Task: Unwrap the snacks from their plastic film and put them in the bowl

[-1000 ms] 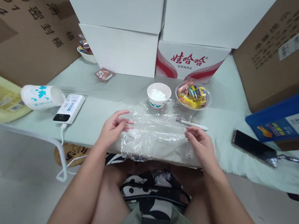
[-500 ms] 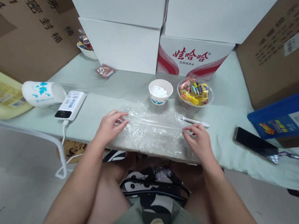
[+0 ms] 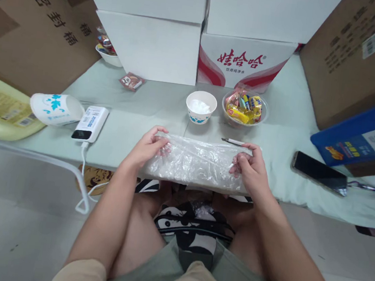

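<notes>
A crinkled sheet of clear plastic film (image 3: 198,162), perhaps a flat bag, stretches between my hands at the table's front edge. My left hand (image 3: 151,147) pinches its left side, thumb against fingers. At the other side my right hand (image 3: 252,165) grips the film, with part of it over the fingertips. Just behind the right fingers lies a slim pen-like tool (image 3: 233,141), partly hidden by that hand. Beyond the film stand a paper cup (image 3: 199,117) with white contents and a clear plastic bowl (image 3: 264,115) of wrapped sweets.
To the left are a power bank (image 3: 91,124) with a cable, a paper cup on its side (image 3: 58,108) and a yellow jug (image 3: 9,114). A phone (image 3: 320,173) and a blue container (image 3: 363,130) lie right. White boxes (image 3: 164,49) stand behind; a wrapped snack (image 3: 132,81) lies before them.
Both hands have drawn the film's far edge up and toward me, and the film now spans between them off the table at that edge. The camera view has shifted slightly.
</notes>
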Action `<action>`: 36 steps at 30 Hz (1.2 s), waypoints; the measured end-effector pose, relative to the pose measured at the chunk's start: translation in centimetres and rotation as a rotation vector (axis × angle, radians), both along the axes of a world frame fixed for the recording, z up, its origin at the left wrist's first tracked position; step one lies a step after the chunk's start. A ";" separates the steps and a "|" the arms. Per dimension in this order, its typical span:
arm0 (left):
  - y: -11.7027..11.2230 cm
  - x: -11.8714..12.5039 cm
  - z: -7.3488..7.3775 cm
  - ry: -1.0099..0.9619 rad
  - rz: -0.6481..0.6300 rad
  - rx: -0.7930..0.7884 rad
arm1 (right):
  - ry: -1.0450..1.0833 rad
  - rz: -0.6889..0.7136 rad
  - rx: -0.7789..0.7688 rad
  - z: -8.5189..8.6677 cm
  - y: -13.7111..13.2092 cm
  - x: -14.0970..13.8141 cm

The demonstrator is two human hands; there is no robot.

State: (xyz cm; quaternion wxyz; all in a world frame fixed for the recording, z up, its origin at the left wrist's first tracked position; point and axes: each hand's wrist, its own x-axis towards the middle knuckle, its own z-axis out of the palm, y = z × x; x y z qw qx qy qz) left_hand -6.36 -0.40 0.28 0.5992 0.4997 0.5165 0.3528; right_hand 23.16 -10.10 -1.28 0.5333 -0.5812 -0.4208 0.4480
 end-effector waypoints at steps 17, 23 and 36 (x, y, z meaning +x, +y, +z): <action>2.9 1.7 -1.0 -0.337 0.090 0.005 | 0.166 0.071 -0.194 1.2 -1.9 1.9; 3.0 2.1 -0.7 -0.334 0.159 0.047 | 0.110 0.123 -0.242 1.6 -2.6 2.0; 2.7 2.2 -0.5 -0.485 -0.179 -0.127 | 0.069 0.456 -0.001 -0.4 4.0 -2.2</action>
